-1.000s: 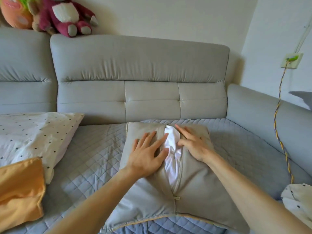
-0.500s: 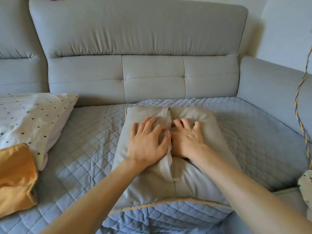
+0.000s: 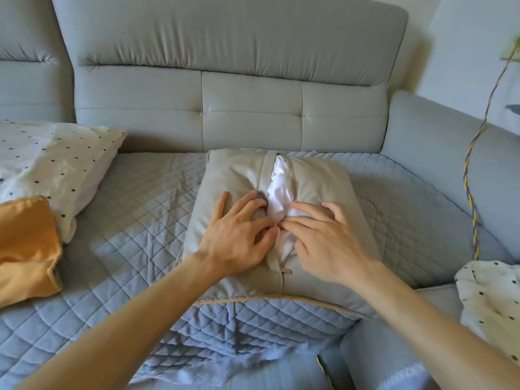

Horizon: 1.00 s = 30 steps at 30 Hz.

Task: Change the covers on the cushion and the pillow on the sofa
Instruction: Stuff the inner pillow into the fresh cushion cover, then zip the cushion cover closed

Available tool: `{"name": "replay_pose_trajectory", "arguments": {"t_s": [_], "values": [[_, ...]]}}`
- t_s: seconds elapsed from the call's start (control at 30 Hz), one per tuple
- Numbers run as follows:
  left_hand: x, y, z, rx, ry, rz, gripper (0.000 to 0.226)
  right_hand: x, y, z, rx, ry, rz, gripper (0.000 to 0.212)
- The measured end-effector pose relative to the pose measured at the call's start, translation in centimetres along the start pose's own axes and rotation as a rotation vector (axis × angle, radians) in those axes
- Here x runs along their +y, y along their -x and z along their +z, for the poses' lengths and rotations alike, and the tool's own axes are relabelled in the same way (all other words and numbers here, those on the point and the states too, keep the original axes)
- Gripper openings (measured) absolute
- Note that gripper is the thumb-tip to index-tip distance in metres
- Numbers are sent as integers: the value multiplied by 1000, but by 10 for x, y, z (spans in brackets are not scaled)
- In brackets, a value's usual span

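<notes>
White insert shows again: half a second ago the slit in the cushion cover is pressed nearly closed, now it gapes from the top edge down to the hands. Both hands sit lower on the cushion than before, nearer the zip pull. Left hand goes from flat to arched fingers, tips at the slit's left edge. Right hand reaches its fingers across the slit, index tip meeting the left fingertips. View is tipped lower than a second ago; the plush toys are out of frame and more dotted fabric shows at right.
</notes>
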<state>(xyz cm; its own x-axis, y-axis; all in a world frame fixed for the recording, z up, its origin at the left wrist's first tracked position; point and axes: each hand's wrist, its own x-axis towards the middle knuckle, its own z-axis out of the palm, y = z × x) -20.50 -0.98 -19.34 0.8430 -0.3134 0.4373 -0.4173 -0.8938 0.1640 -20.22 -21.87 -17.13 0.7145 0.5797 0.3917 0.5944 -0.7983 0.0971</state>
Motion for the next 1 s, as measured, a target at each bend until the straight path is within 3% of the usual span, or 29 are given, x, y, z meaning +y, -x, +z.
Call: {"name": "replay_pose_trajectory", "arguments": {"t_s": [0.13,0.23,0.3,0.37,0.47,0.6,0.7,0.77,0.83,1.0], "values": [[-4,15,-6,15,8,41,41,-9,-19,1,-148,82,61,50],[-7,-11,-25,119,87,2,35,-13,-29,5,-179,82,38,43],[-10,-40,-34,164,-16,71,39,-11,-29,5,-180,88,14,38],[-11,-65,-32,-45,-174,141,42,-7,-26,3,-179,48,-1,41],[-6,-83,-12,-349,-232,51,46,-3,-12,3,-61,-67,15,43],[-4,-90,1,-410,-259,14,50,-1,13,4,219,-315,36,26],[-10,-91,4,-404,-240,-10,51,-4,24,-11,273,-390,-61,23],[-12,-89,5,-347,-220,0,51,-6,30,-14,235,-287,-174,31],[-16,-81,9,-180,-209,43,50,-9,34,-9,187,-221,-223,31],[-14,-57,-3,379,-27,110,40,-18,39,-2,78,-333,-43,28]]}}
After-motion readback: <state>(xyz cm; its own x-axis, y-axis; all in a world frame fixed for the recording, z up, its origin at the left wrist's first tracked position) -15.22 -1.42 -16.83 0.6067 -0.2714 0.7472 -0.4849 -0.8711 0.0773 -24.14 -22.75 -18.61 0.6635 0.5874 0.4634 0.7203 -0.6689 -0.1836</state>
